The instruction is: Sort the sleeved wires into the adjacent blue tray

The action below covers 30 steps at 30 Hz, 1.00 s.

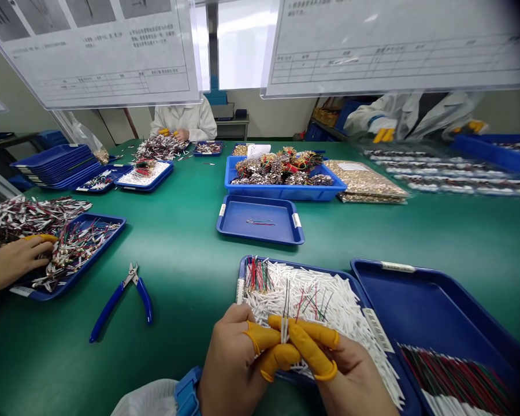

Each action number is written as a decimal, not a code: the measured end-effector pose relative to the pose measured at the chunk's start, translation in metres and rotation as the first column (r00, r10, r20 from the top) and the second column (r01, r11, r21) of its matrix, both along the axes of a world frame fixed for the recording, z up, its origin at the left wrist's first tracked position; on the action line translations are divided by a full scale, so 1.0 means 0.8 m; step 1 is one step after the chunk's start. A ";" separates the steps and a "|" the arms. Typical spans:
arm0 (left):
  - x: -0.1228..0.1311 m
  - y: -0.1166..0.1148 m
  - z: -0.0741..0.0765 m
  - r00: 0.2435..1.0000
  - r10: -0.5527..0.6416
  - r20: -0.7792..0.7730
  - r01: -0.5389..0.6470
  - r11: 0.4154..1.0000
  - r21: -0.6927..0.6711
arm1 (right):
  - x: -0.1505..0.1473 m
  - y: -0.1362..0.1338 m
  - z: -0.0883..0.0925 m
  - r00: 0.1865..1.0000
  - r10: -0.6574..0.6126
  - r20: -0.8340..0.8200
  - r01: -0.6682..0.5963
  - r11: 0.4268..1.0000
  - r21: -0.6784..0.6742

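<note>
Head view: cutters (pixel 131 275) lie on the table (pixel 182 271); the left hand (pixel 234 349) pinches slim white sleeves (pixel 285 331) with dark wires (pixel 285 299), over a sleeve-filled tray (pixel 241 269); the right hand (pixel 349 370) has its grip closed there too; sleeving seems in hand, so the next move likely calls for steady alignment.

At bottom centre, the left hand (pixel 234 353) and right hand (pixel 343 370) pinch white-sleeved wires (pixel 285 330) over a tray (pixel 241 271) of white tubes (pixel 329 283). Blue-handled pliers (pixel 131 276) lie lower left.

Two foreground hands (pixel 234 355) (pixel 344 367), one pair of pliers (pixel 131 278)
</note>
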<state>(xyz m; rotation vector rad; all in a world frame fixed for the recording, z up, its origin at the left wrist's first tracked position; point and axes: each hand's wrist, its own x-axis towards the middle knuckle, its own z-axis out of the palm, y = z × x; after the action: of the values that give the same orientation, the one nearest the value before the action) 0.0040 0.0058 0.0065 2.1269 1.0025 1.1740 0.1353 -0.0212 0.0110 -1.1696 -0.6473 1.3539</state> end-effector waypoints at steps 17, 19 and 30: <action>-0.002 -0.005 -0.002 0.996 -0.077 0.034 0.081 0.991 -0.107 | 0.033 0.003 -0.004 0.939 -0.001 0.344 -0.083 0.969 0.231; -0.003 -0.004 -0.001 0.995 -0.041 0.090 0.057 0.980 -0.191 | 0.033 0.004 -0.001 0.921 -0.002 0.389 -0.109 0.958 0.264; -0.002 0.002 0.003 0.984 -0.167 0.056 0.176 0.936 -0.306 | 0.013 -0.002 0.008 0.747 -0.237 0.621 -0.122 0.869 0.480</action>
<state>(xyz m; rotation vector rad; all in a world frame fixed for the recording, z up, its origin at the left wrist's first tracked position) 0.0021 0.0071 0.0092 1.8990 0.9008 0.8949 0.1459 -0.0229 0.0172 -1.2132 -1.3757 0.5982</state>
